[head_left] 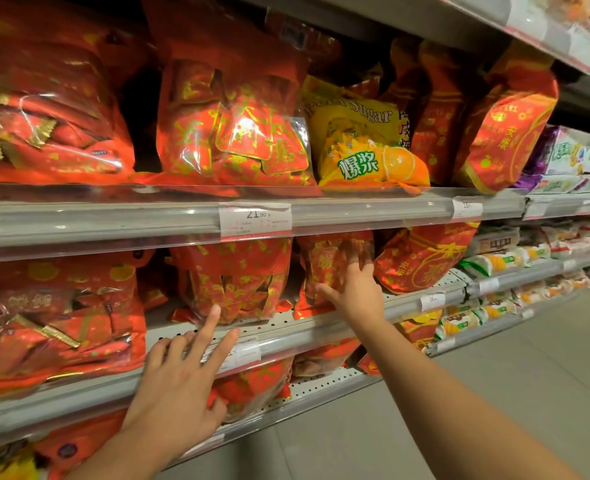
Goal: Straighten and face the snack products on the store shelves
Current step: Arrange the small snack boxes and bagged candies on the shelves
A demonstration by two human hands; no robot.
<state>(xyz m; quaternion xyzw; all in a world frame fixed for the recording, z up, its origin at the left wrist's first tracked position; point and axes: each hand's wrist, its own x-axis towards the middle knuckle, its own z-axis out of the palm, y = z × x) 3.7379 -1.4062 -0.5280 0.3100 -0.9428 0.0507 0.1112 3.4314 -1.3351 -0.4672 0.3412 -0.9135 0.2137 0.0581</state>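
Observation:
Red and gold snack bags fill two shelves. On the lower shelf a red bag [238, 278] stands in the middle, and a narrower red bag [328, 268] stands to its right. My right hand [355, 289] lies flat against that narrower bag, fingers straight and pressing its front. My left hand [182, 382] hovers at the lower shelf's front rail [286, 337], fingers spread; its index fingertip reaches the bottom of the middle bag. Another red bag [421, 258] leans at the right. A yellow orange-candy bag [362, 143] sits on the upper shelf among red bags.
The upper shelf rail [113, 220] carries a price tag [255, 220] and juts out above my hands. White and orange packets [497, 261] line the shelves at the right. Grey floor tiles [494, 375] spread at the lower right. More red bags [252, 386] sit on the shelf below.

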